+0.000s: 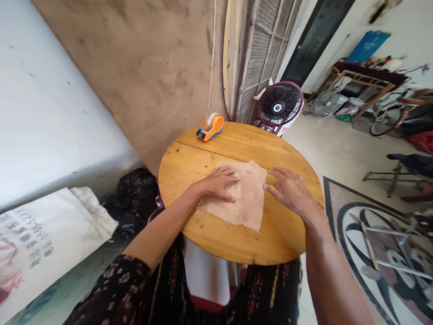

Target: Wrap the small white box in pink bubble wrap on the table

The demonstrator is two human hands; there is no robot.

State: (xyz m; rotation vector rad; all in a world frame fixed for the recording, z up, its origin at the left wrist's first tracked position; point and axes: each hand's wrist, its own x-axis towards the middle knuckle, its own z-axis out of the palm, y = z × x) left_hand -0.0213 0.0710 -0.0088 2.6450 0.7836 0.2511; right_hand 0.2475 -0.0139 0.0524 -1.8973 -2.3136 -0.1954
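Observation:
A thin, pale pinkish sheet (248,194) with a crinkled surface lies flat on a round wooden table (230,246). Whether it is cloth or plastic wrap I cannot tell. My left hand (219,184) rests palm down over the sheet's left part, fingers spread, hiding some of it. At the right edge of the sheet is my right hand (289,188), open with fingers stretched and thumb apart; its fingertips are at or just beside that edge. An orange tape dispenser (213,128) with a roll of tape stands near the table's far edge.
A fan (279,106) stands just behind the table at the right. Black plastic bags (135,194) and a white printed sack (57,234) lie at the left. A brown board (142,58) leans beyond the table. A metal-framed stool (395,253) stands on the right.

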